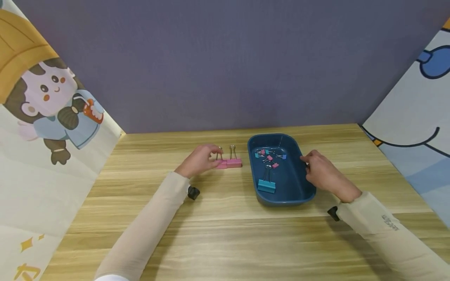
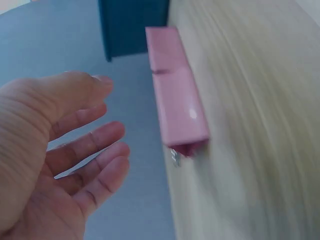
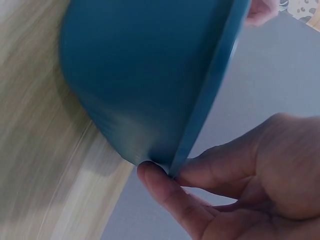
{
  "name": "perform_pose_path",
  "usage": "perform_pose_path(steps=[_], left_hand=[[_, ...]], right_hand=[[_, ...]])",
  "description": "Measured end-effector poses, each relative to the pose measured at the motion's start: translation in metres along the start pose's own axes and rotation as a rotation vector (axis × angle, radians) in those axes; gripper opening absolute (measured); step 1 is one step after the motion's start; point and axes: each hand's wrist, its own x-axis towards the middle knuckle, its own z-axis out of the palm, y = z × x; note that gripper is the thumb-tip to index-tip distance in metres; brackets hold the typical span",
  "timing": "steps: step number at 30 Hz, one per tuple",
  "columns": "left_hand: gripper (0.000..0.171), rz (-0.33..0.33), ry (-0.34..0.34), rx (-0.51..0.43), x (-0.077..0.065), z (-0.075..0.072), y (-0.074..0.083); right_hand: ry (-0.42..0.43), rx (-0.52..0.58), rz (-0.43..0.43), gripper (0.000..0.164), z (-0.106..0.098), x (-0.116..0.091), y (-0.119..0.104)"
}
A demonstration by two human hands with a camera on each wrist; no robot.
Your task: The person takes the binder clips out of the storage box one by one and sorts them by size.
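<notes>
So my left grip (image 1: 200, 159) is slack right now, fingers loosely bent with nothing in them. Just past the fingertips, off to my right, are two pink binder clips (image 1: 233, 163) sitting end to end on the desk (image 1: 218, 226). From the head view my thumb overlaps the near end of the row, but the left wrist view shows a gap, so I honestly can't swear whether I'm brushing it or not.

The thing that matters here is how that row lies: its long axis runs left to right, pretty much straight out from my left grip towards the blue bin (image 1: 291, 177), with the wire handles pointing away from me. Left is clearly the nearer side. The far end of the row stops just short of the bin's left wall, not touching it.

My right grip (image 1: 321, 171) is pinching the bin's right rim, thumb on one side and finger on the other. Inside, a big teal clip (image 1: 266, 186) lies in the near left part, and a bunch of small clips (image 1: 269, 158) is scattered further back.
</notes>
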Motion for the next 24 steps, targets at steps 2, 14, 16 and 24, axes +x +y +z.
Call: perform_pose_path(steps=[2,14,16,24], left_hand=[[0.029,0.049,0.028,0.014,0.000,0.001,0.007],[0.028,0.206,0.072,0.075,0.004,0.004,0.047],[0.028,0.224,0.069,0.080,0.005,0.003,0.051],[0.028,0.258,0.063,0.076,0.007,0.004,0.060]], right_hand=[[0.003,-0.002,0.000,0.043,0.001,0.000,0.000],[0.008,-0.002,-0.011,0.043,0.001,0.001,0.001],[0.010,-0.003,-0.010,0.043,0.001,0.001,0.001],[0.010,-0.009,-0.006,0.042,0.000,0.000,0.001]])
